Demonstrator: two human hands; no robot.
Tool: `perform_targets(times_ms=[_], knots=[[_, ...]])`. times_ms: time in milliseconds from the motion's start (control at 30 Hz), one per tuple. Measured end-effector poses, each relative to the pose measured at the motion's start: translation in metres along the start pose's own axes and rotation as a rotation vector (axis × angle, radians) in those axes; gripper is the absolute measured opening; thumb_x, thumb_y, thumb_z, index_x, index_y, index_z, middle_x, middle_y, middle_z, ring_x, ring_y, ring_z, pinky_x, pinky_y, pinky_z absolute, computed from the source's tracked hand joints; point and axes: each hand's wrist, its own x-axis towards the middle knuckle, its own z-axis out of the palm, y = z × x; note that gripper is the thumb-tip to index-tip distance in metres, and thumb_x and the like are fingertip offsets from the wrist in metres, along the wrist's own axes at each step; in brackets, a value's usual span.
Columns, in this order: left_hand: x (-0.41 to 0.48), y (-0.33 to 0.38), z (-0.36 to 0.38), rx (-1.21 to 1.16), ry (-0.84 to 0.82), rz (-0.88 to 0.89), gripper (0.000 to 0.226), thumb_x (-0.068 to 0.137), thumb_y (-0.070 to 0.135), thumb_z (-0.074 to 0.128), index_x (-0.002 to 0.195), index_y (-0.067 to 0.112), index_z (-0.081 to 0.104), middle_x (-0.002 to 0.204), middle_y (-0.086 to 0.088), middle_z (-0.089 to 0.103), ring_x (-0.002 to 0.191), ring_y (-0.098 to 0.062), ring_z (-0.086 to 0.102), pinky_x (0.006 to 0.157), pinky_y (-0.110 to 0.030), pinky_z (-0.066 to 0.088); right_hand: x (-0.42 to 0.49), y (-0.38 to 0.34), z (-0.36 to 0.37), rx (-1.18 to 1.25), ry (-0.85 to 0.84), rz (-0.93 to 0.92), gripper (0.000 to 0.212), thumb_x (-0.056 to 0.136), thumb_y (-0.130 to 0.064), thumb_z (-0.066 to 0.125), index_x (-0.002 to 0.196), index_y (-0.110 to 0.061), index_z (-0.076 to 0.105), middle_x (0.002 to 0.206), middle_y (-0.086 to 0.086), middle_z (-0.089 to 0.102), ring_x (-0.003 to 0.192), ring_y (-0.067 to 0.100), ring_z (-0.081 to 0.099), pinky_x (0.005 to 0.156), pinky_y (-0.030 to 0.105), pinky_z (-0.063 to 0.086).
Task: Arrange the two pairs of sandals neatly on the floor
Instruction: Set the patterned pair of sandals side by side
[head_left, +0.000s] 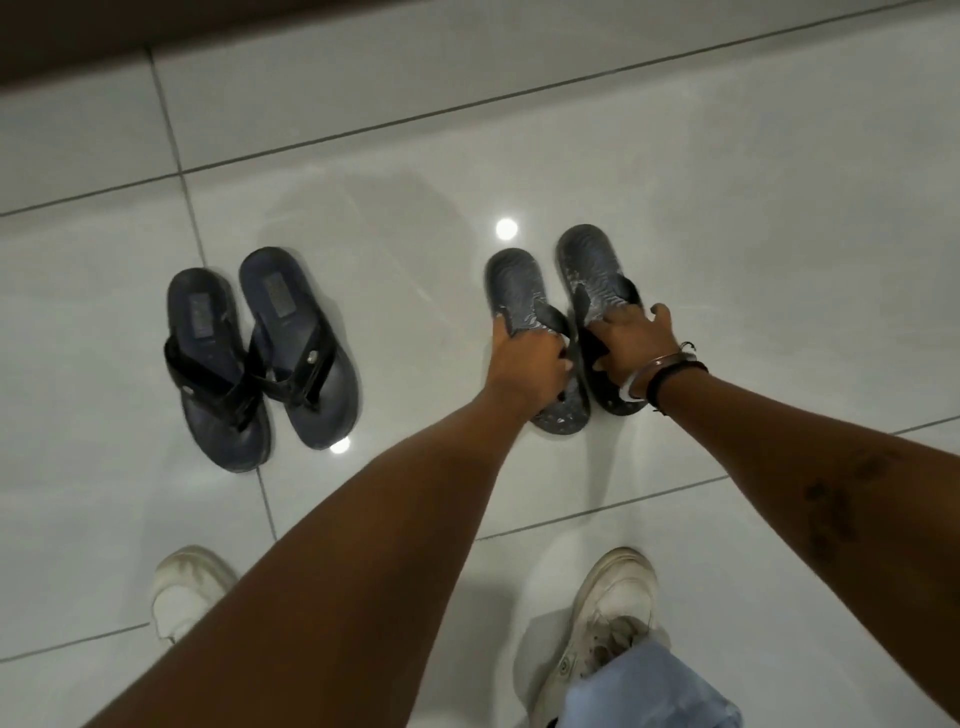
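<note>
Floor (675, 156): glossy pale tiles with thin dark grout lines, reflecting two round light spots.

At left, the dark blue pair (260, 358) of thong sandals lies flat on the tiles, soles smooth and oval, each with a rectangular heel stamp and black Y-shaped straps carrying a small metal stud. The two soles touch side by side, toes toward the person, heels angled slightly apart.

Well apart to the right, the grey pair (561, 291) shows rounded soles with a wavy ribbed texture, whitish scuffing, and dimpled toe ends. The two lie just beside each other, the right one set a little farther from the person.

Left hand (530, 358): arm extended, fingers curled and closed around the strap area of the left grey sandal.

Right hand (628, 332): arm extended, wrist bearing a metal bangle and dark bands; fingers spread and pressing on the right grey sandal over its strap.

White sneakers (613, 597) stand at the bottom, apart.
</note>
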Motion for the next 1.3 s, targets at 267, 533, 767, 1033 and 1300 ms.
perform_targets(times_ms=[267,533,767,1033,1300], knots=[[-0.054,-0.124,-0.057,-0.114,0.348,-0.473,0.034,0.101,0.025,0.041,0.095,0.01,0.071,0.099,-0.011,0.071,0.091,-0.031,0.066,0.086,-0.038,0.042,0.018,-0.108,-0.028,0.064,0.237,-0.171,0.063,0.084,-0.036,0.066,0.138,-0.011,0.047,0.149,0.016,0.042,0.135,0.033,0.042,0.107,0.053,0.032],[-0.104,-0.275,-0.089,0.022,0.163,-0.92,0.039,0.089,0.051,0.055,0.094,0.014,0.067,0.101,-0.009,0.07,0.101,-0.031,0.062,0.103,-0.047,0.03,0.084,-0.247,-0.02,0.138,-0.106,-0.064,0.084,0.09,-0.044,0.058,0.153,-0.014,0.011,0.164,0.008,0.0,0.15,0.026,0.005,0.122,0.05,0.011],[-0.095,-0.286,-0.091,-0.112,0.11,-0.94,0.012,0.09,0.026,0.059,0.081,0.02,0.054,0.08,-0.003,0.061,0.091,-0.027,0.065,0.101,-0.043,0.03,0.093,-0.286,-0.003,0.146,-0.154,0.125,0.095,0.085,-0.05,0.062,0.153,-0.019,0.005,0.162,0.016,-0.013,0.15,0.033,0.001,0.12,0.053,0.018],[-0.09,-0.306,-0.101,-0.137,0.083,-0.928,0.017,0.092,0.02,0.057,0.108,0.015,0.062,0.109,-0.011,0.069,0.108,-0.033,0.061,0.103,-0.047,0.032,0.102,-0.288,-0.026,0.072,-0.222,0.062,0.087,0.088,-0.045,0.061,0.154,-0.024,0.007,0.162,0.015,-0.013,0.15,0.03,-0.007,0.122,0.049,0.005],[-0.062,-0.337,-0.169,-0.206,0.116,-0.905,0.031,0.087,0.016,0.059,0.118,0.01,0.059,0.114,-0.013,0.067,0.111,-0.035,0.061,0.11,-0.05,0.029,0.119,-0.305,-0.037,0.02,-0.293,-0.003,0.095,0.085,-0.036,0.067,0.154,-0.025,0.003,0.161,0.013,-0.019,0.15,0.029,-0.005,0.122,0.048,0.01]])
